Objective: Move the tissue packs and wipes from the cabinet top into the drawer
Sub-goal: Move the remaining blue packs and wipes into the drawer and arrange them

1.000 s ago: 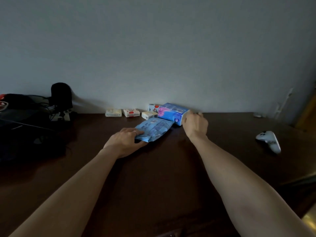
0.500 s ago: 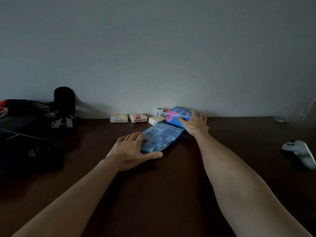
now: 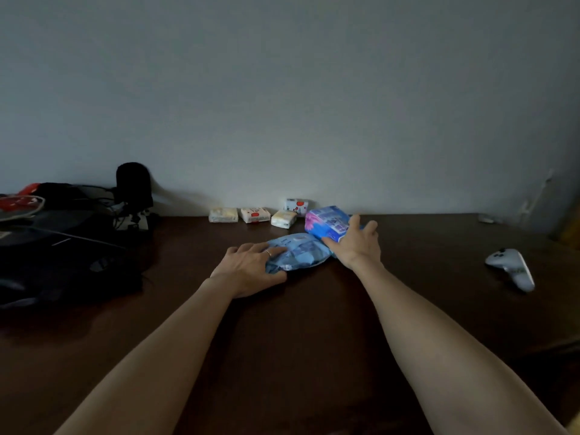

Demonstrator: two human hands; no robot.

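Note:
A flat light-blue wipes pack (image 3: 299, 254) lies on the dark wooden cabinet top (image 3: 314, 324). My left hand (image 3: 251, 268) grips its left end, fingers over the top and thumb at the near edge. Behind it a blue and pink tissue pack (image 3: 328, 221) is tilted up off the wood, and my right hand (image 3: 354, 243) holds it from the right side. Several small tissue packs sit along the wall: a yellowish one (image 3: 223, 214), a red-printed one (image 3: 255, 214), a cream one (image 3: 283, 218) and a white one with red dots (image 3: 296, 205). No drawer is in view.
A heap of black gear, cables and a black rounded microphone-like thing (image 3: 133, 186) fills the left side. A white game controller (image 3: 511, 268) lies at the right. A grey wall backs the cabinet.
My left hand has closed more onto the wipes pack. My right hand has gripped the blue and pink pack and tipped it up. The view shifted slightly.

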